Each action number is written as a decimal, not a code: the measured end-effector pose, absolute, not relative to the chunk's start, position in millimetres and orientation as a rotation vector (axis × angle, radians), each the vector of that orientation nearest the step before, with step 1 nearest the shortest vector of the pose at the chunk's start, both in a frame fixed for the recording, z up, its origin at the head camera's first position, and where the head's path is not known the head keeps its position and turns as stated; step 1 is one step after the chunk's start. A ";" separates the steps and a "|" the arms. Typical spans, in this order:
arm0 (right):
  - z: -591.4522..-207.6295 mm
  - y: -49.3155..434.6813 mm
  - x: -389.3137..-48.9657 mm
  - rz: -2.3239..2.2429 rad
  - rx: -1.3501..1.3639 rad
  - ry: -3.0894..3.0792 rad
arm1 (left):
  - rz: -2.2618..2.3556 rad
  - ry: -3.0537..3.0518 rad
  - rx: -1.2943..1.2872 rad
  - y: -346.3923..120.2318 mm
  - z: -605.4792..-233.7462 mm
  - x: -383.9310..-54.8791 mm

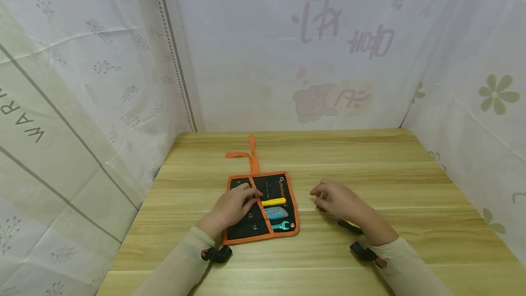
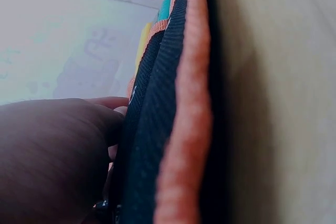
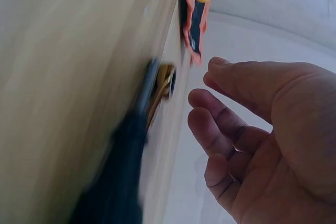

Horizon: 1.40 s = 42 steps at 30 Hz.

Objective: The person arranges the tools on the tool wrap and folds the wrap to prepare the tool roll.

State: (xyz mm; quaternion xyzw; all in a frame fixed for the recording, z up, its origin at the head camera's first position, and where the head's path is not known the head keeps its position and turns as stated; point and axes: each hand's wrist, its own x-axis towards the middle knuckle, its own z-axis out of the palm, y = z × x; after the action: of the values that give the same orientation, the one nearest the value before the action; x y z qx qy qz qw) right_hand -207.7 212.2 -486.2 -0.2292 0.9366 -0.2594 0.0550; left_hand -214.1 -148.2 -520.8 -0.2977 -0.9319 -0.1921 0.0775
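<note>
A black tool pouch (image 1: 242, 231) with orange edging lies unfolded on the table. From its pockets stick out a yellow handle (image 1: 274, 202), a blue-grey utility knife (image 1: 277, 213) and a teal open-end wrench (image 1: 281, 226). My left hand (image 1: 232, 207) rests on the pouch, fingertips at the orange pocket edge beside the yellow handle; the left wrist view hides part of the fingers. To the right, my right hand (image 1: 339, 200) hovers with loosely bent fingers and holds nothing. Beneath it lie a dark-handled tool (image 3: 118, 166) with a metal shaft and a brass-coloured piece (image 3: 166, 80).
Orange tie straps (image 1: 253, 161) stretch from the pouch toward the back of the wooden table (image 1: 349, 159). Patterned white curtains (image 1: 246, 58) stand behind and at both sides. Each wrist wears a black band camera (image 1: 219, 254).
</note>
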 end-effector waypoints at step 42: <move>-499.1 299.3 -157.8 -0.785 -0.636 2.867 | -0.639 -2.814 -0.852 -149.8 -522.1 -216.9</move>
State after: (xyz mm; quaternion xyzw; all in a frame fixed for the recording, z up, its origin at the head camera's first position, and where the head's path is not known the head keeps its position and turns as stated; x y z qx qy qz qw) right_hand -157.8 299.3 -499.1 -0.2089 0.9419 -0.2580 0.0510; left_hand -216.9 -149.8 -522.1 -0.2825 -0.9332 -0.2118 0.0666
